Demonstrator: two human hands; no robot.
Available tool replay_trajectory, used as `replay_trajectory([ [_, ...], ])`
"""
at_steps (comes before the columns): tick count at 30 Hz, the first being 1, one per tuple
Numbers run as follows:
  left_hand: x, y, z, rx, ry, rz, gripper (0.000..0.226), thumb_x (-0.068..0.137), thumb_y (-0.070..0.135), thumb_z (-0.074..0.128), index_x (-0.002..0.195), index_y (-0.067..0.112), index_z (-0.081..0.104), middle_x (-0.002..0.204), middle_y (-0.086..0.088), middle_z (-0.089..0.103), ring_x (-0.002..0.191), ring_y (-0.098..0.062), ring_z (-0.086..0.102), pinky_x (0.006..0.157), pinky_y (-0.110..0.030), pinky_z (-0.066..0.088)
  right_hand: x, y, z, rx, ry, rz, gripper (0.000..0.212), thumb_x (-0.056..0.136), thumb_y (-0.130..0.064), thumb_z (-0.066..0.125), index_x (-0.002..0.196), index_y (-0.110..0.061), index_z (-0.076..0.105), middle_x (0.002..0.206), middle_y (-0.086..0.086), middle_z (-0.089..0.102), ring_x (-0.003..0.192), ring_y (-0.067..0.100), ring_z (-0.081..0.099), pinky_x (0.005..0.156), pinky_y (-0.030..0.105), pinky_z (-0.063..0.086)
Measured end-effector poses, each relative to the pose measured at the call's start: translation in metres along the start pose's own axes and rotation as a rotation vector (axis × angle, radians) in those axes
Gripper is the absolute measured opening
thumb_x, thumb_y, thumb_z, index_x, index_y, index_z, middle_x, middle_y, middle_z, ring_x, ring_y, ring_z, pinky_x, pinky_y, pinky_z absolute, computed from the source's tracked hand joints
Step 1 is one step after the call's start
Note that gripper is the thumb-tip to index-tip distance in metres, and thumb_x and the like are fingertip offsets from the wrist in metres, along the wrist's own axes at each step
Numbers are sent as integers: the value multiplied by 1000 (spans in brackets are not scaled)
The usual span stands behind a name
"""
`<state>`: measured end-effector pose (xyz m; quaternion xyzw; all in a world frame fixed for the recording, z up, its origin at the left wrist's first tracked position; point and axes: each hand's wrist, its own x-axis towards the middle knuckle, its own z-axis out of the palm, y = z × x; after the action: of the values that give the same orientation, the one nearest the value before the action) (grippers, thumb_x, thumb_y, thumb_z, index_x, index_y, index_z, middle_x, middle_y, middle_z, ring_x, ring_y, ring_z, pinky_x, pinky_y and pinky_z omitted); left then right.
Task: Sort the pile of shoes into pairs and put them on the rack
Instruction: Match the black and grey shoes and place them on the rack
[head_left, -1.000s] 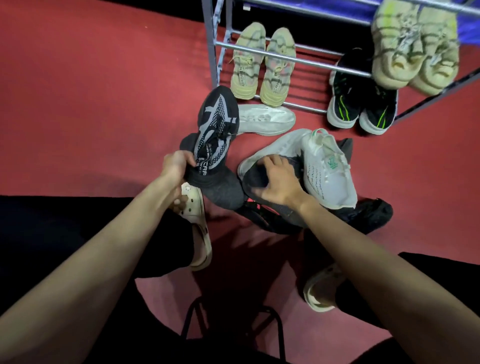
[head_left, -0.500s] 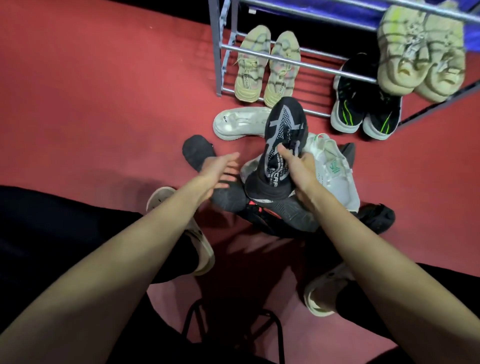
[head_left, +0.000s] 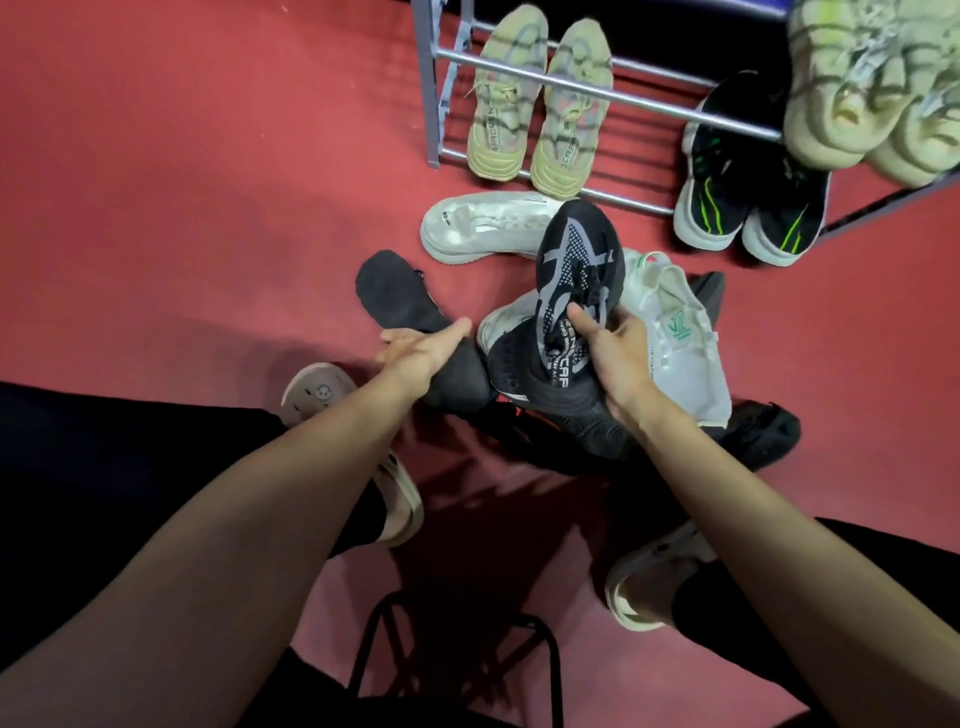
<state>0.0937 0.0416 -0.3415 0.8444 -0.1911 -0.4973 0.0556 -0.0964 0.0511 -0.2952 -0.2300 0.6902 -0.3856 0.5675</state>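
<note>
Pile of shoes (head_left: 670, 338) on the red floor (head_left: 182, 182) before you, bare floor to its left. Your right hand (head_left: 613, 348) grips a black patterned shoe (head_left: 571, 280) above the pile; your left hand (head_left: 421, 351), fingers straight, touches a dark shoe (head_left: 400, 301). Rack (head_left: 597, 93) beyond holds beige pair (head_left: 535, 109), black-green pair (head_left: 748, 192).

shoe pile (head_left: 670, 338) before rack (head_left: 597, 96) | three pairs (head_left: 535, 109) on rack

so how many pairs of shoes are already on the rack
3: a beige pair at bottom left, a black-and-green pair at bottom right, and a beige pair above, upper right. More may sit out of frame.
</note>
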Motion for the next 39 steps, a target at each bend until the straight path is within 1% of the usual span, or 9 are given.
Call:
replay_trajectory([
  [2,-13,11,-19,-352,-142,-32,96,65,71,62,138,14,40,129,-8,60,112,-28,62,95,-43,52,-3,-4,-2,9,-1,8,34,87,-9,62,119,-1,57,108,14,70,95,25,69,92,39,55],
  [5,-37,30,-61,-675,-383,-179,55,68,67,48,93,22,64,76,-5,68,65,-22,66,58,-31,56,-6,-15,-5,68,11,15,34,86,-1,55,120,1,57,115,21,67,101,31,66,96,42,52],
  [10,-69,45,-110,-435,-662,-58,52,68,61,41,85,15,60,85,-9,62,69,-27,59,59,-24,45,-22,-40,-12,174,-36,-4,29,85,3,49,112,0,60,84,8,75,73,18,71,72,29,59],
  [16,-101,53,-123,-293,-859,31,60,78,65,39,113,19,54,114,-21,51,70,-29,54,46,-20,46,-42,-71,-52,286,-211,-36,37,86,-3,48,122,2,56,115,21,68,101,34,66,95,44,53],
  [20,-116,62,-112,-64,-972,14,57,91,42,27,81,5,70,91,-25,67,57,-30,61,40,-15,42,-54,-85,-78,244,-414,-55,35,84,-7,49,114,-12,66,103,6,75,90,21,71,85,34,57],
  [24,-121,67,-100,-35,-908,-21,38,94,26,28,80,3,54,74,-20,61,48,-32,63,35,-17,44,-63,-83,-91,185,-555,11,53,81,-9,53,133,-18,51,126,4,66,108,23,67,82,32,57],
  [29,-127,66,-97,-18,-885,-1,42,96,25,27,76,-1,54,64,-23,62,42,-35,62,31,-18,43,-68,-79,-96,192,-571,63,62,81,-11,54,140,-26,42,129,3,64,109,24,67,85,36,57],
  [36,-149,81,-88,-391,-1006,210,82,71,88,25,68,14,59,62,-3,51,40,-12,41,41,-15,36,-67,-79,-93,384,-551,54,55,85,-12,51,140,-18,44,129,6,64,108,22,67,87,37,57],
  [39,-161,79,-71,-507,-874,358,95,67,93,6,55,18,63,53,2,52,43,-12,40,49,-21,30,-64,-85,-90,442,-533,43,53,89,-12,49,141,-17,42,134,10,60,113,26,63,97,43,50],
])
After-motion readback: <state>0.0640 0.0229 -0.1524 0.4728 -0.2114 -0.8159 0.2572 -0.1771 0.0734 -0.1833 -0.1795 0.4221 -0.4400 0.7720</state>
